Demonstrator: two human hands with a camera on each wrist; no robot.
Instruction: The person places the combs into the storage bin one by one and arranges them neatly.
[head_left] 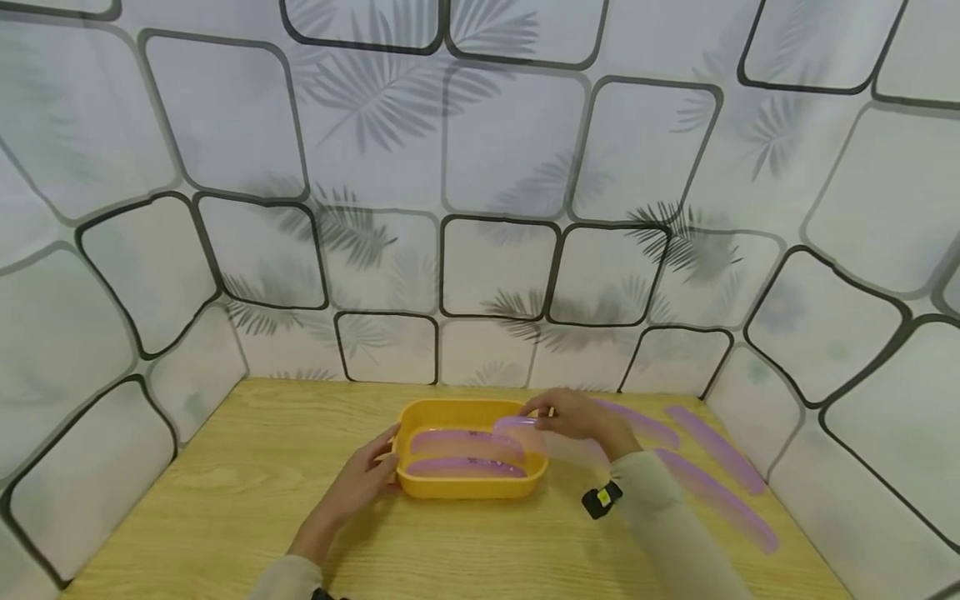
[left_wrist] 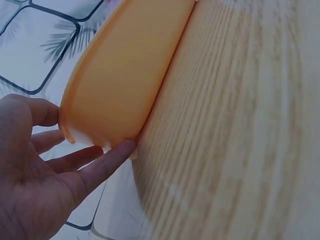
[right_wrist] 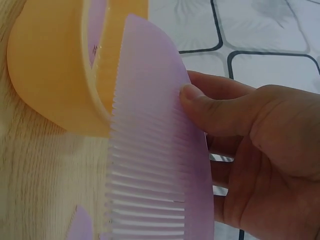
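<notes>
My left hand point(head_left: 365, 473) rests its spread fingers against the outside of the left end of a yellow plastic basin point(head_left: 472, 489), thumb near the rim. In the left wrist view the little finger point(left_wrist: 112, 162) lies low on the basin wall, close to the tabletop. With thumb and fingers my right hand point(head_left: 577, 414) pinches a translucent purple comb point(right_wrist: 150, 100) by its spine. One end of this comb overlaps the basin's right rim, its teeth facing the basin in the right wrist view. Two more purple combs point(head_left: 467, 468) lie side by side inside the basin.
Right of the basin, purple combs point(head_left: 720, 500) lie on the wooden table point(head_left: 247, 492), including one near the right edge point(head_left: 716, 450) and one partly behind my right hand point(head_left: 645, 423). Patterned white cloth walls point(head_left: 382, 350) enclose the table at the back and sides.
</notes>
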